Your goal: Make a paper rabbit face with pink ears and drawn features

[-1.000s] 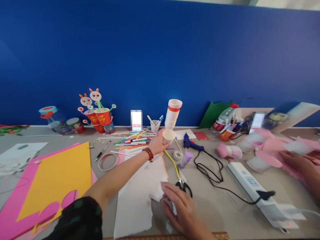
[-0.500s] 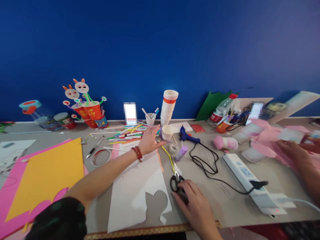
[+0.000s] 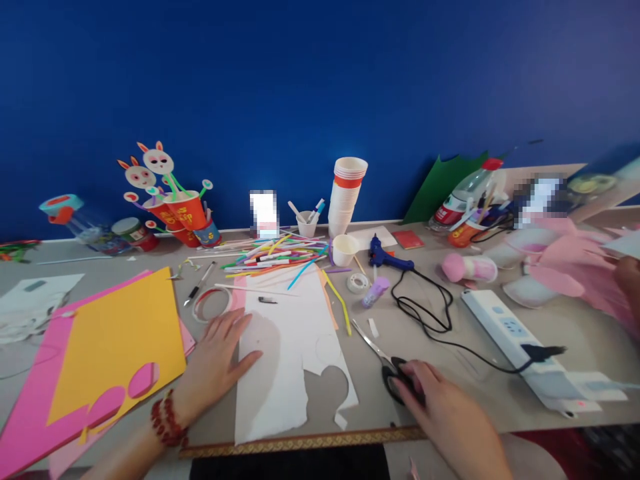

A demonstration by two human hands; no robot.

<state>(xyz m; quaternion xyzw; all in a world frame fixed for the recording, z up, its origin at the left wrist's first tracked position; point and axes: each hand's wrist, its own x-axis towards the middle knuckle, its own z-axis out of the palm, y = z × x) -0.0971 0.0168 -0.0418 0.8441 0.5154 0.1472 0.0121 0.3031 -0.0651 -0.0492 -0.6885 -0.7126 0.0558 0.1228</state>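
Note:
My left hand [image 3: 217, 363] is open, fingers spread, low over the table at the left edge of a cut white paper sheet [image 3: 273, 393]. A roll of tape [image 3: 213, 291] lies just beyond its fingertips. My right hand [image 3: 445, 407] is closed on the black handles of a pair of scissors [image 3: 385, 360], whose blades point away to the left. The scissors rest low at the table, right of the sheet's cut-out hole. A marker cap or short pen [image 3: 267, 300] and a yellow pipe cleaner [image 3: 343, 307] lie nearby.
Yellow card [image 3: 120, 333] over pink lies left. Pens and pipe cleaners [image 3: 280, 257], stacked paper cups [image 3: 346, 193] and rabbit-figure cups [image 3: 183, 210] stand or lie behind. A glue gun [image 3: 387, 257] and power strip [image 3: 515, 340] are right; another person's hand [image 3: 627, 277] is at far right.
My left hand has drawn back from the pens and cup to the sheet's near left edge. The scissors have turned, tips swinging left, with my right hand on their handles.

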